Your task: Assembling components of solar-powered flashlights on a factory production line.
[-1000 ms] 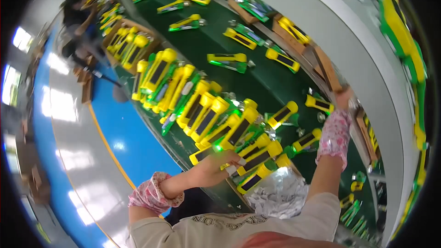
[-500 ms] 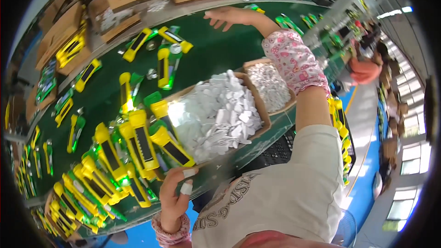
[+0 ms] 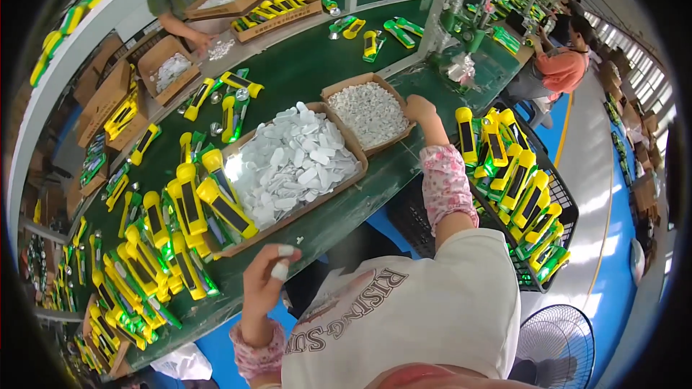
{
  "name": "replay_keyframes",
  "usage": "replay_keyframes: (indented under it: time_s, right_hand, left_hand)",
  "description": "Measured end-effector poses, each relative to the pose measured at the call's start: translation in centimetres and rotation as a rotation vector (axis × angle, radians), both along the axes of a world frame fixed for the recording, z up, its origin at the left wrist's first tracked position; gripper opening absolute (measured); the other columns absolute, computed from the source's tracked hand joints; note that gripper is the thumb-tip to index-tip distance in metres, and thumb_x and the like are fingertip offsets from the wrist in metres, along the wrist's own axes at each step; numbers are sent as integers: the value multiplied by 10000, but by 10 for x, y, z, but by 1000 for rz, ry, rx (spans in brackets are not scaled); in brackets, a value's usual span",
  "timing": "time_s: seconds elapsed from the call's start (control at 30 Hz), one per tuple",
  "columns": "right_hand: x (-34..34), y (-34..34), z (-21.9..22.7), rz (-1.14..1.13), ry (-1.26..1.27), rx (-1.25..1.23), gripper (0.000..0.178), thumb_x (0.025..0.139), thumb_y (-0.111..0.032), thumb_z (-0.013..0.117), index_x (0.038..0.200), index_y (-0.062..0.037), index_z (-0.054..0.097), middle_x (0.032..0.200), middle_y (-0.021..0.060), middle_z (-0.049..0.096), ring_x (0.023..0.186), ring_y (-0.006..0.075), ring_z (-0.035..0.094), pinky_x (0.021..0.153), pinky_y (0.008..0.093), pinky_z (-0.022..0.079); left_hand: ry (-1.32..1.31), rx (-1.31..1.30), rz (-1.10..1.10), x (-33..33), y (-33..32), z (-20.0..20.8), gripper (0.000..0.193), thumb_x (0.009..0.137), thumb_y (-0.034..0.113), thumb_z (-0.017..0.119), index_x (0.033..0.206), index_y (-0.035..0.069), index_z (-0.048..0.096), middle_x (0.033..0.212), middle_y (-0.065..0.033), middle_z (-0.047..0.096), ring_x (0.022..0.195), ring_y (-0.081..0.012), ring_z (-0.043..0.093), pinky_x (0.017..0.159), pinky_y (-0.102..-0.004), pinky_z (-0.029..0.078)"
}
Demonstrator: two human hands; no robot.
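Observation:
My left hand (image 3: pixel 265 281) hovers by the near table edge, white tape on two fingertips, its fingers bent but apart and nothing visible in them. My right hand (image 3: pixel 420 110) is curled at the right rim of a small cardboard box (image 3: pixel 366 150) full of tiny whitish pieces (image 3: pixel 367 112); what it holds, if anything, is hidden. Left of that box, a bigger cardboard tray (image 3: pixel 355 145) contains a heap of flat white oval pieces (image 3: pixel 303 162). Yellow-and-green flashlight-like lamps with dark panels (image 3: pixel 189 205) are piled along the tray's left side.
A black crate (image 3: pixel 561 186) of similar lamps stands right of me, with a fan (image 3: pixel 559 342) below it. More lamps lie across the green work surface (image 3: pixel 303 75). A co-worker's hand (image 3: pixel 202 41) is at the far side; another person (image 3: pixel 566 65) sits at right.
My right hand has come back from over the far green surface to the small box, its fingers now curled. My left hand stays near the table edge. The view has shifted, showing more of the crate.

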State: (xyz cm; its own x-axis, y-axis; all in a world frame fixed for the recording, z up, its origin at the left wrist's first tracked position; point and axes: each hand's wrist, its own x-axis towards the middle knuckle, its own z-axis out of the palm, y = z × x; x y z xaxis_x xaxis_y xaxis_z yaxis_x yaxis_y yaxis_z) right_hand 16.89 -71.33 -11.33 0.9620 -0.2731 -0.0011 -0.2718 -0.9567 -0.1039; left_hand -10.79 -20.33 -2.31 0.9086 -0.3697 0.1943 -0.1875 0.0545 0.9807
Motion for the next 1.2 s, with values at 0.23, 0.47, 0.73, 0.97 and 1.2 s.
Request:
replay_keyframes:
  time_s: [0.23, 0.47, 0.73, 0.97, 1.2]
  right_hand:
    - [2, -25, -31, -228, -243, 282, 309, 874, -267, 545, 1020, -49, 708, 930, 218, 701, 815, 343, 708, 715, 464, 556]
    - [-20, 8, 11, -118, -579, -49, 232, 853, -252, 599, 966, -71, 689, 968, 191, 666, 918, 395, 658, 793, 487, 545]
    - [35, 133, 55, 633, -686, -8, 206, 786, -266, 687, 890, -88, 679, 937, 132, 639, 925, 338, 634, 755, 446, 537]
    - [236, 54, 56, 9, -18, -63, 422, 873, -475, 621, 1006, -90, 729, 1037, 133, 718, 984, 298, 690, 761, 427, 568]
    - [362, -32, -65, -394, -35, 47, 856, 740, -671, 662, 1304, -34, 567, 1371, 194, 499, 1213, 356, 564, 971, 392, 500]
  left_hand:
    - [-35, 216, 98, 8, -22, -23, 211, 941, -41, 514, 1135, -23, 594, 1087, -87, 639, 1046, -164, 620, 940, -292, 476]
    - [-123, 188, 197, 5, 1, -14, 211, 951, -44, 501, 1139, -29, 594, 1088, -90, 649, 1051, -178, 631, 956, -307, 494]
    - [-78, 189, 191, 54, -13, -18, 177, 949, -28, 524, 1119, -26, 573, 1055, -73, 634, 1028, -150, 625, 887, -265, 483]
    - [-287, 465, 252, 118, -40, 0, 230, 847, -59, 564, 1065, -3, 613, 987, -122, 627, 935, -248, 616, 849, -304, 475]
    - [-197, 381, 339, 146, -35, 19, 265, 827, -59, 577, 1082, 4, 610, 1038, -159, 633, 967, -288, 618, 874, -340, 477]
